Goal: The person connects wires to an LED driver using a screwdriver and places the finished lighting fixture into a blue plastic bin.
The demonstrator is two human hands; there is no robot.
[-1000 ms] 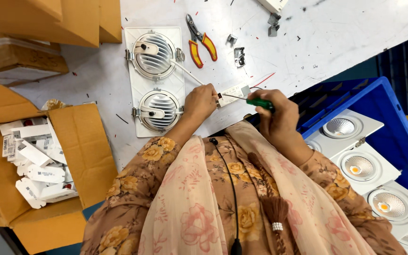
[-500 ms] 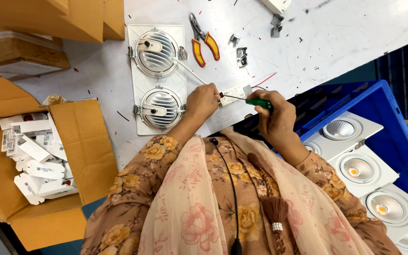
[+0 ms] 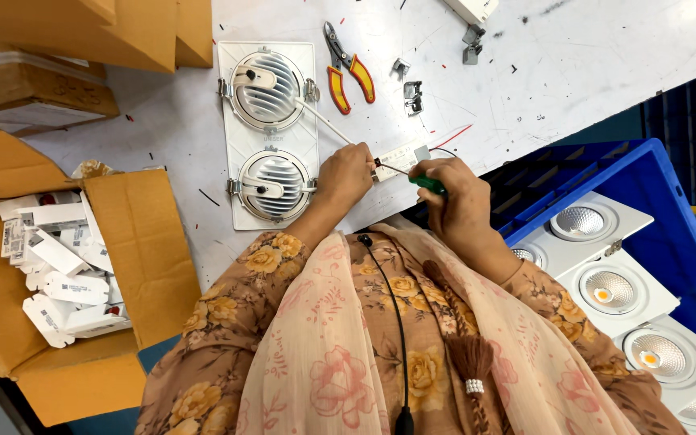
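The right hand [image 3: 461, 205] is closed around a green-handled screwdriver [image 3: 428, 184], its tip at a small white block [image 3: 400, 157] that the left hand [image 3: 346, 173] pinches at its 3 o'clock. At 9 o'clock, an open brown carton [image 3: 147, 258] holds small white boxes [image 3: 58, 274]. At 4 o'clock, a blue crate [image 3: 654, 193] of white lamps [image 3: 606, 290] is cut off by the edge.

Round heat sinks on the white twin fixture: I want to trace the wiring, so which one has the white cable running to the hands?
The far heat sink, nearer the pliers; its white cable runs toward the left hand.
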